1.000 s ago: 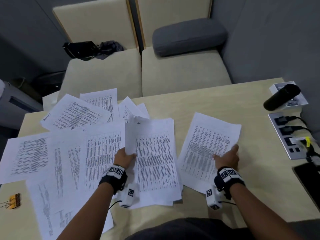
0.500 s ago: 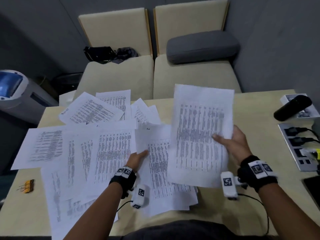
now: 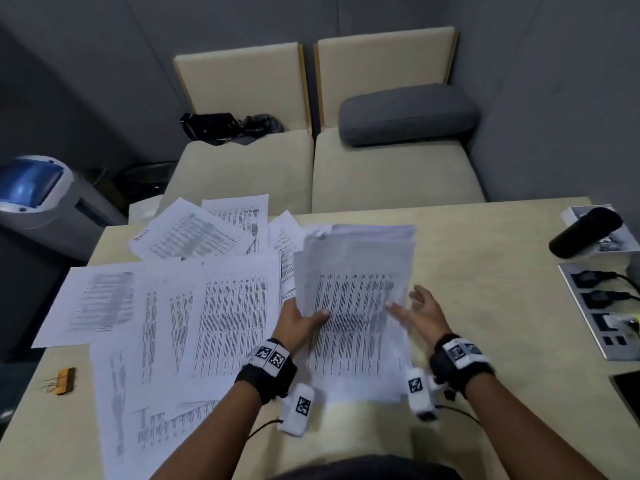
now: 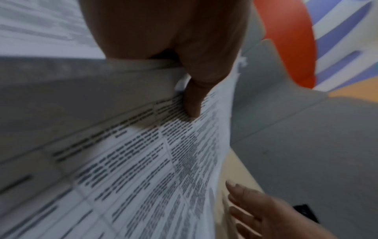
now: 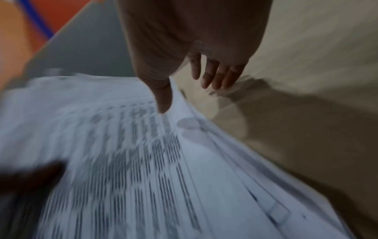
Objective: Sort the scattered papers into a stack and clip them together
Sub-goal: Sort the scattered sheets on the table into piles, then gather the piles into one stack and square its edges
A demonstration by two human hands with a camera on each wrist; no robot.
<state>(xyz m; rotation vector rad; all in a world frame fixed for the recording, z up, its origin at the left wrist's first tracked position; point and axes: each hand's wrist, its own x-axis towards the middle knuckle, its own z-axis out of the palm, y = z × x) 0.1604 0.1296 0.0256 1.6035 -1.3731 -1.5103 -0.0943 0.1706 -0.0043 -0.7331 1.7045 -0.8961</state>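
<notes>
A stack of printed papers (image 3: 356,334) lies at the table's middle, its far end raised off the wood. My left hand (image 3: 298,318) pinches the stack's left edge, thumb (image 4: 192,103) on top, fingers underneath. My right hand (image 3: 419,310) is at the stack's right edge with fingers spread; its thumb (image 5: 163,100) touches the top sheet (image 5: 122,161) and the other fingers hang beyond the paper. Several loose sheets (image 3: 221,323) overlap across the table's left half. An orange binder clip (image 3: 64,375) lies near the left front corner.
A power strip (image 3: 602,306) with plugs, a black cylinder (image 3: 585,230) on a white box and a dark flat device (image 3: 627,393) line the table's right edge. Beige seats (image 3: 381,174) with a grey cushion (image 3: 405,114) and a black bag (image 3: 214,126) stand behind.
My right hand lifted the single sheet from the right, carried it left onto the stack and let go. My left hand took the stack's edge and raised it.
</notes>
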